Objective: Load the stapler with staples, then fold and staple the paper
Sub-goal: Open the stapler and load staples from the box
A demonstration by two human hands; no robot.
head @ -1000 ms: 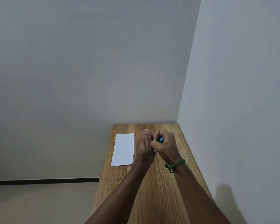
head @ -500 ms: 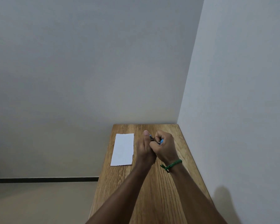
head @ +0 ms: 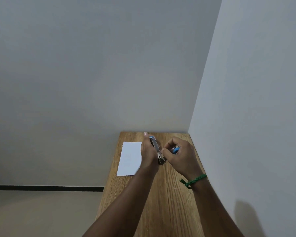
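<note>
Low in the frame, just right of centre, the left hand [head: 149,151] is clamped around the stapler [head: 156,149], holding its metal channel tilted up off the table [head: 169,202], probably to expose it for loading. The right hand [head: 179,154] is pinched closed on a small blue-and-metal piece [head: 175,149] at the channel's near end; whether that is the pusher or staples is unclear. The paper [head: 130,158] lies flat at the left, unfolded, close to the table's left edge. The wall [head: 246,117] crowds the right side; the near tabletop is open.
</note>
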